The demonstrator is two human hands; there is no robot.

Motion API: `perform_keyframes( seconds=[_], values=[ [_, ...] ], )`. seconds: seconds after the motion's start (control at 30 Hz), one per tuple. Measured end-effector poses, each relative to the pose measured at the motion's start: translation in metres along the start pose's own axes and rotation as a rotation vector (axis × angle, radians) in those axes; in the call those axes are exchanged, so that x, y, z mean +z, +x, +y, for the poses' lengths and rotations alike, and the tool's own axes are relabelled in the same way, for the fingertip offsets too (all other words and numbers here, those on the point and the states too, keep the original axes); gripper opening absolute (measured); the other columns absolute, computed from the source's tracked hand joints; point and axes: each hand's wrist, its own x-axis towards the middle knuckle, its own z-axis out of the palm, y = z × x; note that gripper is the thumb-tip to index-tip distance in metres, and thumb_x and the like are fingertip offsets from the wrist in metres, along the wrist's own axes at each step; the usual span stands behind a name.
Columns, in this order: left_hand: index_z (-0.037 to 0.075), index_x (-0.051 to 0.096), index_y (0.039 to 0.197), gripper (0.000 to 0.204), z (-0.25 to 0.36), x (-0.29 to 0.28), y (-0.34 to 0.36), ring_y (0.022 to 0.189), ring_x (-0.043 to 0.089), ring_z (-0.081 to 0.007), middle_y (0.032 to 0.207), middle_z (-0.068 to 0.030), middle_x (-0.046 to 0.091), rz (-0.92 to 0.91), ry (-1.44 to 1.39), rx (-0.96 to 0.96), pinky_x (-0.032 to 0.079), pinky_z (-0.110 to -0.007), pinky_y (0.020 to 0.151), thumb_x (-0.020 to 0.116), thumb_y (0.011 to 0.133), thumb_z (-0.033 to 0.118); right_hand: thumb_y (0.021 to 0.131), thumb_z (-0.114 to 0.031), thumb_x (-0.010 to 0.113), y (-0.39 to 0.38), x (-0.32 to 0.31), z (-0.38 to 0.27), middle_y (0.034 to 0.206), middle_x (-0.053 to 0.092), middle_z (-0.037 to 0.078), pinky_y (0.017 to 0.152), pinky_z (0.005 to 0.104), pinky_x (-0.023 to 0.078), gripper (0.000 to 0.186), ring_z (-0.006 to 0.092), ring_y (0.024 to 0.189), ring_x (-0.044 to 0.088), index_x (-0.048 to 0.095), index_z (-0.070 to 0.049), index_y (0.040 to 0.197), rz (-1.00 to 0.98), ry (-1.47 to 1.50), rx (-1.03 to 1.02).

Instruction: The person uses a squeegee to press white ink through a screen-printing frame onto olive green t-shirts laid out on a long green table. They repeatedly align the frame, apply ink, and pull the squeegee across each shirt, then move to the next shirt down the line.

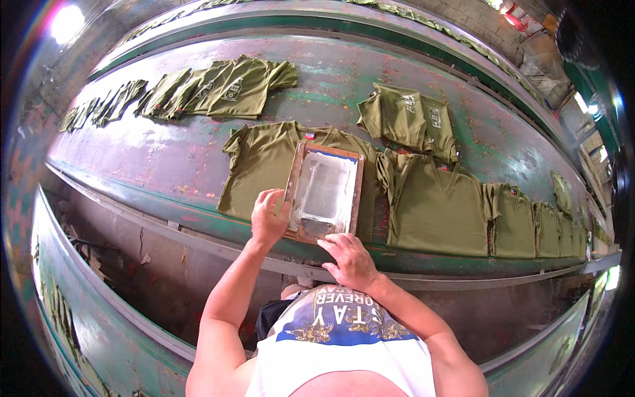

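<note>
A wooden-framed screen (pixel 325 188) lay over an olive shirt (pixel 256 165).
Left hand (pixel 270 217) touched its side, right hand (pixel 352 261) its near edge; whether they gripped could not be told.

From my remote seat I read screen-printing workshop: long stained tables (pixel 317 79), olive T-shirts (pixel 436 218) in rows, wood-framed printing screen (pixel 324 188) (bare block wall (pixel 463 14) beyond).

The frame (pixel 324 190) lies on 1 shirt (pixel 256 165), left of another shirt (pixel 433 215).
</note>
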Motion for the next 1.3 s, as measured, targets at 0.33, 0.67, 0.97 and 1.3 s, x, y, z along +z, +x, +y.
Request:
perform_keyframes(
  seconds=[0.33,0.67,0.97,1.3],
  values=[
    [0.007,0.074,0.133,0.038,-0.035,0.039,0.010,0.116,0.069,-0.0311,0.137,-0.0132,0.072,-0.059,-0.131,-0.133,0.062,-0.041,0.091,0.076,0.095,0.003,0.091,-0.002,0.069,0.052,0.030,0.031,0.117,0.072,0.012,0.104,0.0456,0.056,0.036,0.0336,0.111,0.067,0.077,-0.003,0.126,-0.066,-0.106,0.000],
    [0.007,0.076,0.131,0.039,-0.025,0.033,0.013,0.109,0.070,-0.0230,0.137,-0.0108,0.071,-0.061,-0.226,-0.172,0.063,-0.033,0.078,0.076,0.093,-0.002,0.085,0.009,0.061,0.143,-0.003,0.143,0.108,0.076,0.021,0.100,0.0504,0.060,0.037,0.0426,0.108,0.072,0.077,0.000,0.117,-0.106,0.083,0.080],
    [0.006,0.076,0.130,0.038,-0.021,0.034,0.012,0.100,0.070,-0.0152,0.137,-0.0101,0.070,-0.043,-0.242,-0.158,0.058,-0.028,0.072,0.075,0.094,-0.006,0.084,0.006,0.062,0.153,0.014,0.164,0.116,0.077,0.017,0.105,0.0500,0.058,0.038,0.0390,0.114,0.071,0.077,-0.002,0.118,0.061,-0.119,0.005],
    [0.005,0.077,0.129,0.034,-0.017,0.032,0.013,0.107,0.074,-0.0191,0.137,-0.0109,0.072,-0.044,-0.235,-0.180,0.061,-0.030,0.081,0.075,0.096,-0.005,0.087,-0.001,0.067,0.065,0.017,0.057,0.114,0.074,0.014,0.101,0.0459,0.060,0.035,0.0347,0.109,0.071,0.077,0.001,0.120,-0.068,-0.013,-0.045]
  ],
)
